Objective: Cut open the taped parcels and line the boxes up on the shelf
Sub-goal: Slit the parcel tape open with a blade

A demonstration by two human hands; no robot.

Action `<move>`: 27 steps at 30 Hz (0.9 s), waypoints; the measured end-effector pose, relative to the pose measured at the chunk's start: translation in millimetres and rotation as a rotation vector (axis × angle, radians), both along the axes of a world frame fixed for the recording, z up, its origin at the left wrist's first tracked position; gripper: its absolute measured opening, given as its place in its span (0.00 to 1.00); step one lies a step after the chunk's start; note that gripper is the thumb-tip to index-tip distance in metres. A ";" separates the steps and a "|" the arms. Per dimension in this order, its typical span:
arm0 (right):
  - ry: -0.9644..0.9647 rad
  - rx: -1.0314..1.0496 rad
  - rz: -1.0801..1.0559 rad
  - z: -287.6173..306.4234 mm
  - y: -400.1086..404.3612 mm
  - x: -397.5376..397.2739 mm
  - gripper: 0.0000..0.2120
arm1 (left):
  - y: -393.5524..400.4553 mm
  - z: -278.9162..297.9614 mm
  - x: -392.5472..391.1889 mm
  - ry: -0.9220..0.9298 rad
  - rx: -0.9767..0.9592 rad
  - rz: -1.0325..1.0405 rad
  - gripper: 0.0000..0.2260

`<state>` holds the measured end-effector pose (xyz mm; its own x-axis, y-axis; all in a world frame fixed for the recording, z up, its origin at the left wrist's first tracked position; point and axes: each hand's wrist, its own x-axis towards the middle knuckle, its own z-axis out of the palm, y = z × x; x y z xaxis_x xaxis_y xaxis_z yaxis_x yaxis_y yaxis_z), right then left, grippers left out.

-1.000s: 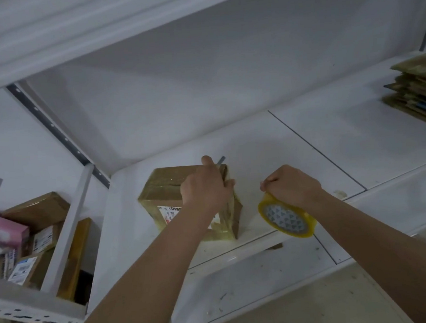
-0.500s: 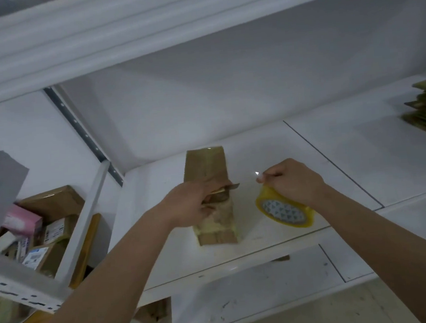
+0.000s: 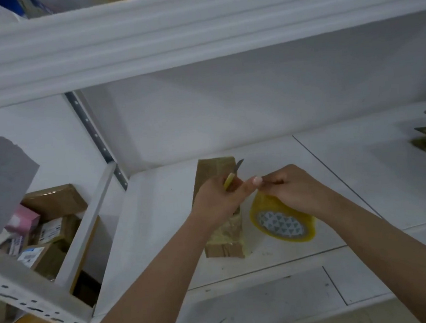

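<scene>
Honestly sketchy: left hand grips knife, blade up, right hand pinching tape strand off roll close by. Parcel on shelf behind hands. Slip could nick fingers.

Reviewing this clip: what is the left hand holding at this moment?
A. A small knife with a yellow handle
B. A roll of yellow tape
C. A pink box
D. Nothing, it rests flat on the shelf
A. The left hand grips a small knife with a yellow handle, blade pointing up and away over the taped parcel; the tape roll hangs under the right hand.
</scene>
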<state>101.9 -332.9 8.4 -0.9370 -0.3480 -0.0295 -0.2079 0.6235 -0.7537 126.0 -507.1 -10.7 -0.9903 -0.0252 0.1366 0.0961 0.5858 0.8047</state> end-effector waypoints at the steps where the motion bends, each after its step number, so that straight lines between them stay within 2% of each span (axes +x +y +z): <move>1: -0.004 -0.003 0.002 1.1 -0.8 1.0 0.10 | 4.5 0.8 -1.7 0.016 -0.016 -0.009 0.29; 5: -0.077 -0.066 -0.004 2.3 -2.0 -1.8 0.12 | 9.5 4.8 -7.1 0.111 0.092 -0.018 0.18; 8: -0.225 -0.192 -0.077 4.3 -1.9 -5.4 0.28 | 7.2 10.4 -9.1 0.152 0.046 -0.026 0.14; 12: -0.231 -0.401 -0.070 14.9 3.9 -7.2 0.22 | -10.4 14.5 -10.7 0.189 -0.021 0.139 0.15; 14: -0.226 -0.437 -0.034 22.4 6.9 -8.4 0.26 | -22.5 12.4 -9.6 0.181 -0.030 0.198 0.16; 17: -0.209 -0.353 0.041 26.8 0.4 -11.4 0.31 | -33.3 9.2 -5.9 0.202 -0.078 0.258 0.16; 21: -0.187 -0.269 0.015 25.5 2.1 -15.1 0.32 | -65.1 6.0 5.8 0.188 -0.159 0.349 0.18; 27: -0.087 0.054 -0.026 2.0 8.7 -18.2 0.21 | -96.7 -23.3 32.7 0.171 -0.238 0.439 0.22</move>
